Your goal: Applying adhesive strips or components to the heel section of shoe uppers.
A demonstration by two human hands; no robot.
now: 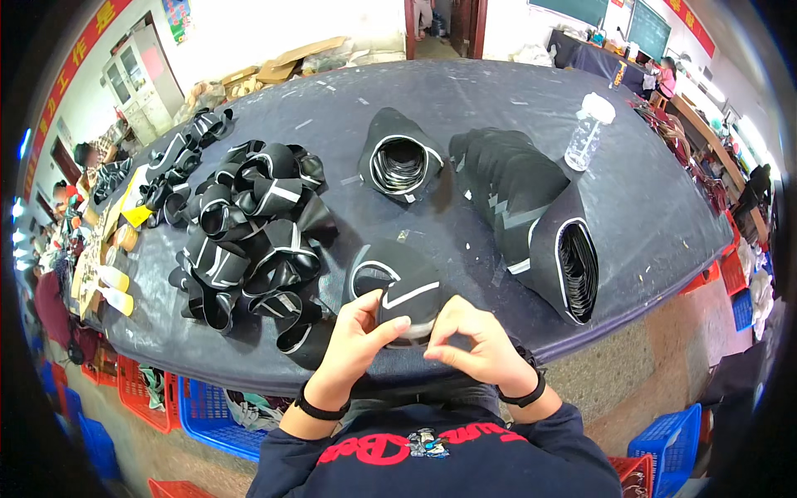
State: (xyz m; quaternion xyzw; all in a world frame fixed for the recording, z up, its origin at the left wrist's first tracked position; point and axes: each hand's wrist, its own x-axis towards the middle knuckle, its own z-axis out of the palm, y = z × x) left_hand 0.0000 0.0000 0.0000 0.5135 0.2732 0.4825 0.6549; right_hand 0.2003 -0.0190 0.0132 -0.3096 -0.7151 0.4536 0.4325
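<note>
- At the near edge of the dark table [324, 108], a black curved band [411, 278] with pale stripes is resting between the person's two hands.
- The left hand [359, 339] is pinching the band's left side between thumb and fingers.
- The right hand [475, 344] is bending its fingers at the band's right edge; I cannot tell if it is gripping or just touching.
- To the left, a messy heap of black bands [257, 224] is lying, with one loose band almost reaching the left hand.
- Past the hands, a short nested stack of bands [401, 153] is sitting.
- To the right, a long nested row of bands [515, 199] is stretching, and a clear bottle [586, 137] with a white top is standing beside it.
- Under the table's near left edge, a blue basket [217, 438] is holding cloth bits.
</note>
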